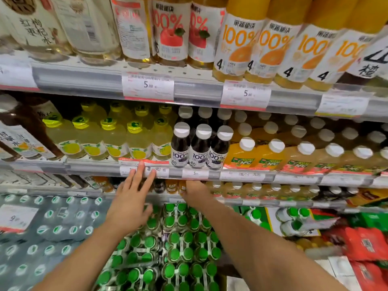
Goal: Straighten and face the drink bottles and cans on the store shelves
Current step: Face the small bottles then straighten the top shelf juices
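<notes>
Reaching left hand (131,203) fingers spread, right hand (194,191) fingers hidden among upright bottles (174,186)

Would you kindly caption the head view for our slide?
Both hands reach toward a low shelf's small bottles: left hand open, right hand reaching in, fingers hidden.

Glossy clear plastic juice bottles (239,45), paper price tags (148,87), perforated metal shelf (189,73)

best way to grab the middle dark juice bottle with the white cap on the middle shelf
Judging by its pose, grip the middle dark juice bottle by its narrow shoulder just under the white cap, coming straight from the front. Same-type neighbours stand close beside it, so the sides of its body are blocked.
</notes>
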